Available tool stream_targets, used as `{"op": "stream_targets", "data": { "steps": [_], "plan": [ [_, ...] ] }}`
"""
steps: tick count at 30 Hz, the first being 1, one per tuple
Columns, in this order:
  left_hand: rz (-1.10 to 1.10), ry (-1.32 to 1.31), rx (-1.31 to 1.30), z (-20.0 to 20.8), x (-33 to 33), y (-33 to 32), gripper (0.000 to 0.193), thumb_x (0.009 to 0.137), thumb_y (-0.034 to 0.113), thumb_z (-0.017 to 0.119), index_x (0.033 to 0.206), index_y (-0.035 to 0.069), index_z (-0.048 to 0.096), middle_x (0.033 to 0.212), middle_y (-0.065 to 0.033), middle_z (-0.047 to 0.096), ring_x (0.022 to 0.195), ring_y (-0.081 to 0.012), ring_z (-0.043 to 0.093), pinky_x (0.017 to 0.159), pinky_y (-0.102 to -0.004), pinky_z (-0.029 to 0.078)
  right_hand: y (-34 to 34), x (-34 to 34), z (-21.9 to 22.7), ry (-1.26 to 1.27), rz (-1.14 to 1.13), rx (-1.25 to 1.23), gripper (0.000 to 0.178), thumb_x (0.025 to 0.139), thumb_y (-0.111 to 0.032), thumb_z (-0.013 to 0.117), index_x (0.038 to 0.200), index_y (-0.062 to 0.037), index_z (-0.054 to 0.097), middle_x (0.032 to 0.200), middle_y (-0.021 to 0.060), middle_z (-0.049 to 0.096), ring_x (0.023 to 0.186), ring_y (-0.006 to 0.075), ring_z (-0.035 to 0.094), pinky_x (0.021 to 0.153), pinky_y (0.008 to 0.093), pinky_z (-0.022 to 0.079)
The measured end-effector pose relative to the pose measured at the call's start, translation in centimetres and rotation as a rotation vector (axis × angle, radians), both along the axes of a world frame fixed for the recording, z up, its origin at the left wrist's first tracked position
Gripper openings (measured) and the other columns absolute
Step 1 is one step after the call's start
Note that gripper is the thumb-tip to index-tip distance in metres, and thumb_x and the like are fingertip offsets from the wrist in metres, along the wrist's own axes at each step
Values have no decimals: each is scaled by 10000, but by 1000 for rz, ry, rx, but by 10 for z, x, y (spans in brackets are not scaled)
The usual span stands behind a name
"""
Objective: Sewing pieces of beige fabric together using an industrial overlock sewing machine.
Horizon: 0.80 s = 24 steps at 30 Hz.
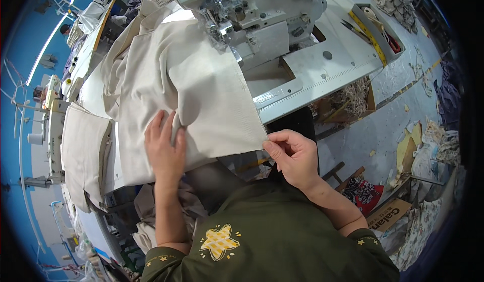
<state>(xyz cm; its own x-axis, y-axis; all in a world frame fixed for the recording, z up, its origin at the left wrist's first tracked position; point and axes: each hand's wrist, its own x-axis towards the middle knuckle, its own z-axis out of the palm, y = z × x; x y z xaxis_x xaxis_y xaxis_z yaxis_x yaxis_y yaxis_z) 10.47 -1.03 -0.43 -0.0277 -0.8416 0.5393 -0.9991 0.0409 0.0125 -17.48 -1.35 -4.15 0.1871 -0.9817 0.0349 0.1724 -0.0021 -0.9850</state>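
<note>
A large piece of beige fabric (pixel 217 95) lies over the sewing table, its right edge running up to the needle area of a white overlock sewing machine (pixel 267 35). My left hand (pixel 167 148) rests on the fabric with fingers spread, beside a raised fold. At the cloth's near right corner, my right hand (pixel 292 156) pinches the edge between thumb and fingers. That corner is held just off the table's front edge, and part of the cloth hangs toward my lap. The far left of the fabric is bunched in loose folds.
Folded beige cloth (pixel 85 151) is stacked at the left. On the table's right are a box of tools (pixel 380 30), a yellow tape measure (pixel 368 37) and scissors (pixel 355 30). Below stands a carton of thread scraps (pixel 350 100); fabric scraps (pixel 433 151) litter the floor at right.
</note>
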Motion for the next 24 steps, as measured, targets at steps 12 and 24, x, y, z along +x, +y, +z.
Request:
{"op": "stream_targets", "data": {
  "steps": [12, 24],
  "plan": [
    [63, -144, -26, 43, 19, 28, 249, 870, 36, 584, 1091, 12, 696, 1134, -81, 680, 956, -285, 664, 830, -388, 505, 1, 6, 6, 181, -177, -333, 212, 861, -19, 750, 1070, -19, 714, 792, 35, 674, 527, 36, 502, 470, 198, 376],
    [27, -219, -139, 45, 33, 37, 186, 838, 61, 599, 977, 10, 710, 1054, -67, 703, 885, -259, 659, 790, -387, 508, 1, 5, 11, 210, -183, -566, 110, 862, 17, 742, 956, 10, 685, 771, 71, 649, 590, 111, 554, 521, 211, 413]
  ]
}}
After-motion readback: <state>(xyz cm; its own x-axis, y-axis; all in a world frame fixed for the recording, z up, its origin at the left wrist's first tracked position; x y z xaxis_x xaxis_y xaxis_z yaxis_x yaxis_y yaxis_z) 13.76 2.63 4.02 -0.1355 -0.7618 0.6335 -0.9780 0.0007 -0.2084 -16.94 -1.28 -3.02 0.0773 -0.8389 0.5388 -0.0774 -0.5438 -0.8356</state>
